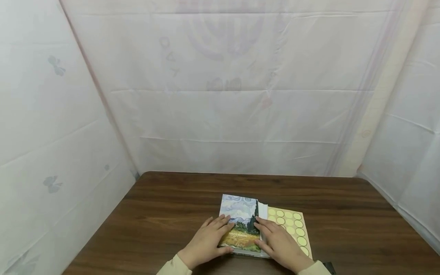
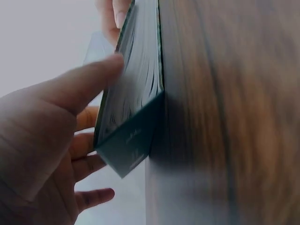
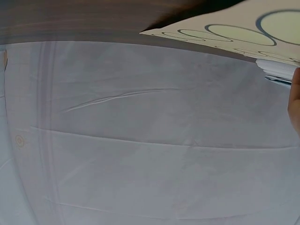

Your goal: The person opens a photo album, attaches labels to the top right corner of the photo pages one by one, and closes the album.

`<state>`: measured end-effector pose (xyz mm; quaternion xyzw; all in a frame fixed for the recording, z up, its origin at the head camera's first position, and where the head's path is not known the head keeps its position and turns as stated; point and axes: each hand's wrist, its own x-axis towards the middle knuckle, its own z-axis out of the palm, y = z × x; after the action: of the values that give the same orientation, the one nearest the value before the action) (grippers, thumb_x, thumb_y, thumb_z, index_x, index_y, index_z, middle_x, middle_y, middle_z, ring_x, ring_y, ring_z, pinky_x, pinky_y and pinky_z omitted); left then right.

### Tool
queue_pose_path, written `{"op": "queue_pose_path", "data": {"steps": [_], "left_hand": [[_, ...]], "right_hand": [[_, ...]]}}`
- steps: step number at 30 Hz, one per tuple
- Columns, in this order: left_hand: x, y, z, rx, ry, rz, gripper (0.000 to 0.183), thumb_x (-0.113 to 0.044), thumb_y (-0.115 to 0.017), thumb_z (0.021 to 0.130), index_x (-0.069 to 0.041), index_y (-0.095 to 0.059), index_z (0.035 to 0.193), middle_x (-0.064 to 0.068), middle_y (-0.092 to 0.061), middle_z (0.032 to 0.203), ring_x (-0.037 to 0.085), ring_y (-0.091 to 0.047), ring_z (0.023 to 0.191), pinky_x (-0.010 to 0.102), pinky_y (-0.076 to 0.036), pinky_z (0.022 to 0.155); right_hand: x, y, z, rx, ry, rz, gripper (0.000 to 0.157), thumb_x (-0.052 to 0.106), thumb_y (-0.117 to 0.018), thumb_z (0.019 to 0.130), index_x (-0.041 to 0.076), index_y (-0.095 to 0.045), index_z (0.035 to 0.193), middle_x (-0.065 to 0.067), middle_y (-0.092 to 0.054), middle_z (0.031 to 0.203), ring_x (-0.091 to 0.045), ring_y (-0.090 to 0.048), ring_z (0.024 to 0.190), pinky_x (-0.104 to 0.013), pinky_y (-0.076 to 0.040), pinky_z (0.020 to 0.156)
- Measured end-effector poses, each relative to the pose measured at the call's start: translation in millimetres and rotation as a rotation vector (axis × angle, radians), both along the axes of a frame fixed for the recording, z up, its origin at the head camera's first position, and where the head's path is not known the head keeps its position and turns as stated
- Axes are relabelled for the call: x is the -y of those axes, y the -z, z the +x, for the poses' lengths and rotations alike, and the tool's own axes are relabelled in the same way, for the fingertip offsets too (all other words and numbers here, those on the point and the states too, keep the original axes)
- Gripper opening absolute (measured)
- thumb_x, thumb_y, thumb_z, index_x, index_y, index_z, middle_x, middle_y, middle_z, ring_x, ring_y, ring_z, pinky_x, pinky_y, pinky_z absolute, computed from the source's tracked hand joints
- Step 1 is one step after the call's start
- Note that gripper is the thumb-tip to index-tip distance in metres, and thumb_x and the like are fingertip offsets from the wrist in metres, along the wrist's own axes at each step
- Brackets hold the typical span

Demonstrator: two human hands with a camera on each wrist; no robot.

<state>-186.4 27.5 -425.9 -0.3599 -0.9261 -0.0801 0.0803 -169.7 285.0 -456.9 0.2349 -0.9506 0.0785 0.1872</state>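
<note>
A photo album [image 1: 240, 229] with a painted landscape cover lies closed on the table. My left hand [image 1: 207, 238] rests on the cover's left side with fingers spread and fairly straight. In the left wrist view its thumb touches the near edge of the album [image 2: 136, 70], where the page edges and a dark green spine show. My right hand [image 1: 276, 242] lies at the album's right edge, fingertips on the cover. A pale yellow sheet [image 1: 299, 223] printed with circles sticks out to the right, partly under my right hand; whether it lies inside or beneath the album I cannot tell.
The brown wooden table [image 1: 165, 214] extends around the album. Whitish cloth hangs [image 1: 240, 114] behind it and on both sides. A small dark object [image 1: 329, 267] shows beside my right sleeve at the bottom of the head view.
</note>
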Motion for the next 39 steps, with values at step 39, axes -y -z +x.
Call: {"op": "queue_pose_path", "data": {"steps": [39], "left_hand": [[-21, 3.4, -17.7, -0.035, -0.036, 0.002, 0.069, -0.06, -0.061, 0.083, -0.015, -0.056, 0.134, 0.011, -0.051, 0.142, 0.029, -0.048, 0.131, 0.049, -0.044, 0.103]], "right_hand": [[-20, 2.4, -15.3, 0.089, -0.001, -0.075, 0.055, 0.048, -0.042, 0.099, 0.016, -0.044, 0.144, -0.008, -0.044, 0.149, -0.029, -0.05, 0.129, -0.052, -0.046, 0.099]]}}
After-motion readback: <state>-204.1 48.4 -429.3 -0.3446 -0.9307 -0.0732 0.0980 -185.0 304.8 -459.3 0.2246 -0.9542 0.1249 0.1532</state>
